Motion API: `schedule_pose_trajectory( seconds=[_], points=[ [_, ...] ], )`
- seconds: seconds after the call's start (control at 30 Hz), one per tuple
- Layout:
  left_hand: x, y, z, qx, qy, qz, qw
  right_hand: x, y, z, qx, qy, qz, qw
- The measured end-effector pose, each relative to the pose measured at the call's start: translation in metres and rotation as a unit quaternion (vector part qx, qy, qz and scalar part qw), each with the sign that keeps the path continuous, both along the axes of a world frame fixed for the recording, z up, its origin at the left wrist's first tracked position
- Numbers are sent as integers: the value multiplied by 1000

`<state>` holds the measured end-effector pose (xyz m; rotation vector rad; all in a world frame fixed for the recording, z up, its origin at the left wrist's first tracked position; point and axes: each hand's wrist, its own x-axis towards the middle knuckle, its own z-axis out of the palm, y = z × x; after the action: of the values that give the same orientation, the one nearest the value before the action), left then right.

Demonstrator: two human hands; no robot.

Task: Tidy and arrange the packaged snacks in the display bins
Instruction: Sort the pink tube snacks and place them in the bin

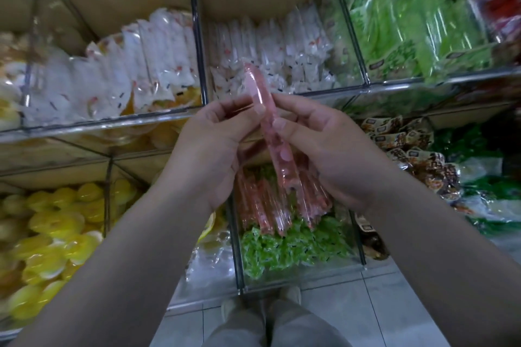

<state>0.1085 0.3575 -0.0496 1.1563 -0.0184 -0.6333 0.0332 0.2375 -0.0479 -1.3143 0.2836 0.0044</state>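
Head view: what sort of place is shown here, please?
Most likely a shop selling packaged snacks. Tiers of clear display bins hold white packets, green packets and yellow packets. The left hand and right hand hold one pink stick packet above them.

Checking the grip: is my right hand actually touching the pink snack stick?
Touching. Head view: right hand pinches the pink snack stick, thumb on its front.

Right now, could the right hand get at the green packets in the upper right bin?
Probably, but not at once: the right hand pinches the pink stick packet with the left hand. The green packets lie uncovered in their open bin.
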Motion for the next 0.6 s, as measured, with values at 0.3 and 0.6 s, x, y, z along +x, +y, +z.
schedule_pose_trajectory(
  seconds=[0.3,0.6],
  points=[
    [30,-11,43,12,-38,-22,999,28,-14,40,-32,-35,-22,999],
    [77,-30,83,-22,-66,-7,998,79,-30,77,-48,-75,-49,995]
  ],
)
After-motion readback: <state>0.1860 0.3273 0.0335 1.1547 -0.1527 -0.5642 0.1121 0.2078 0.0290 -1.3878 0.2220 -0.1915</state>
